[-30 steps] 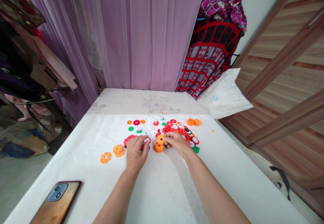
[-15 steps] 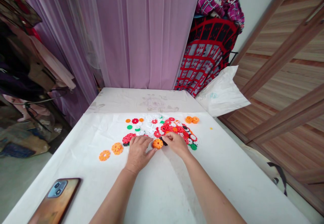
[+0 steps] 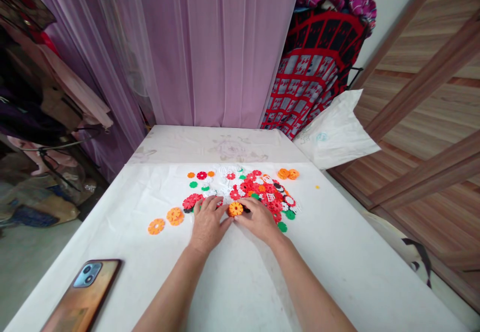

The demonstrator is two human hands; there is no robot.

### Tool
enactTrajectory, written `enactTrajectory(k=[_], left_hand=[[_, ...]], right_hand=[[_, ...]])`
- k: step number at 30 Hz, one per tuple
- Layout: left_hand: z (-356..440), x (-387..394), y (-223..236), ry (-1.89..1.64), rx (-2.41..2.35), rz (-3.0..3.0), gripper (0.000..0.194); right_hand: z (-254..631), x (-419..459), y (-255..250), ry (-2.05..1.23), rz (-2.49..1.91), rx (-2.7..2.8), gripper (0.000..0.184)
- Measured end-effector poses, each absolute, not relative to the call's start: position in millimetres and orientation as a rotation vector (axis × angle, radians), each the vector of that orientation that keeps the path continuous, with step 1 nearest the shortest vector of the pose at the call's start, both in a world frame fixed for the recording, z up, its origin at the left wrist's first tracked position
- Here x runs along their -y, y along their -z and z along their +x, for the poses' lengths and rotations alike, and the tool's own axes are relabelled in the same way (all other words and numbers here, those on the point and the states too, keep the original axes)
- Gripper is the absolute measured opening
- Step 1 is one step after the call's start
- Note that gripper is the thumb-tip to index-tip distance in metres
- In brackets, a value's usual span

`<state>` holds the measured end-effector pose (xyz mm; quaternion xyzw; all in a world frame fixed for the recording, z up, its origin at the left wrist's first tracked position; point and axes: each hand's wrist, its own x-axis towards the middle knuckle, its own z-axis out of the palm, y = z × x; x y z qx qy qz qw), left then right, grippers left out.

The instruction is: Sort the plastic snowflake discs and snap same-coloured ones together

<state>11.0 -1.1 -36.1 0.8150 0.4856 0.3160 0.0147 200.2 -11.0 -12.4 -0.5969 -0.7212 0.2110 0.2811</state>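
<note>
An orange, flower-shaped plastic building disc (image 3: 236, 209) is between my two hands, just above or on the white table cover. My left hand (image 3: 207, 226) has its thumb and index finger pinched at the disc's left edge. My right hand (image 3: 260, 220) curls around the right side, thumb under the front edge. Part of a black disc (image 3: 246, 209) shows between the orange disc and my right fingers. Beyond my right hand spreads a pile of mostly red discs (image 3: 275, 206). A stack of red discs (image 3: 191, 201) lies by my left fingers, partly covered.
Orange discs (image 3: 156, 226) lie left of my left hand, and other orange discs (image 3: 293, 174) lie at the back right. A green disc (image 3: 282, 227) is near my right wrist. A phone (image 3: 82, 297) rests front left. A white plastic bag (image 3: 333, 134) hangs at the right edge.
My right hand has turned and closed in around the orange disc, its thumb now at the front edge. A green disc shows by my right wrist. The view has shifted slightly.
</note>
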Motion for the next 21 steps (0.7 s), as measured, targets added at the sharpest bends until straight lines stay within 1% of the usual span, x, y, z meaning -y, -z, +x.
enactTrajectory(k=[6, 14, 19, 21], left_hand=[[11.6, 0.9, 35.5, -0.954, -1.513, 2.529, 0.027], [12.3, 0.9, 37.2, -0.923, -1.52, 2.517, 0.027], [11.9, 0.1, 38.9, -0.906, -1.554, 2.513, 0.029], [11.9, 0.3, 38.6, -0.907, -1.56, 2.509, 0.033]], right_hand=[[199.0, 11.1, 10.2, -0.548, -1.641, 1.941, 0.051], [197.0, 7.6, 8.7, -0.607, -1.622, 1.937, 0.045], [199.8, 12.1, 8.3, -0.607, -1.677, 1.94, 0.057], [201.8, 18.1, 9.1, -0.55, -1.73, 1.946, 0.056]])
